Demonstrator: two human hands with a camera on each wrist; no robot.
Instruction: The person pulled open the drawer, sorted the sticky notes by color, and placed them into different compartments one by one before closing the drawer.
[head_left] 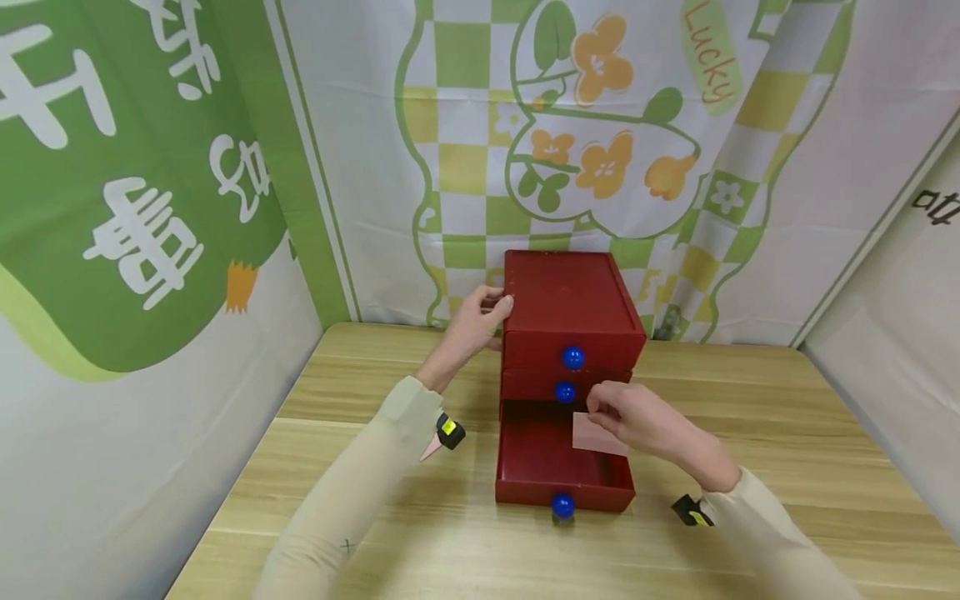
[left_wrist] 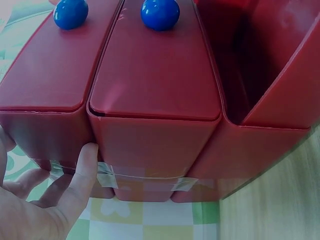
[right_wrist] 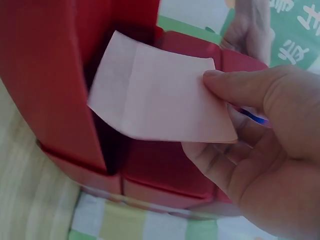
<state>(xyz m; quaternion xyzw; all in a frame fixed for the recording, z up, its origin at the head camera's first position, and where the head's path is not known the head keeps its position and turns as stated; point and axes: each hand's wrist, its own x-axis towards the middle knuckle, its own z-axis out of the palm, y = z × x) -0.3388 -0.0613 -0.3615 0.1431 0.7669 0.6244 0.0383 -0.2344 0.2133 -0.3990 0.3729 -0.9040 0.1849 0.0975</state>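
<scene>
A red drawer unit [head_left: 562, 287] with blue ball knobs stands on the wooden table. Its bottom drawer [head_left: 536, 454] is pulled out toward me, while the two drawers above are in. My left hand [head_left: 474, 321] touches the unit's left side, fingers loosely spread and a fingertip against the red wall in the left wrist view. Between thumb and fingers, my right hand [head_left: 637, 421] pinches a pale pink piece of paper [right_wrist: 160, 95] by one edge. The paper hangs over the open drawer, overlapping its right part in the head view. No object shows on the visible drawer floor.
The wooden table [head_left: 322, 467] extends to both sides of the unit. Close behind it hangs a printed cloth [head_left: 352, 208], with more cloth walls left and right. A pink pointed shape [head_left: 431, 450] shows by the left wrist's black camera. Clear tape [left_wrist: 185, 184] crosses the unit's side.
</scene>
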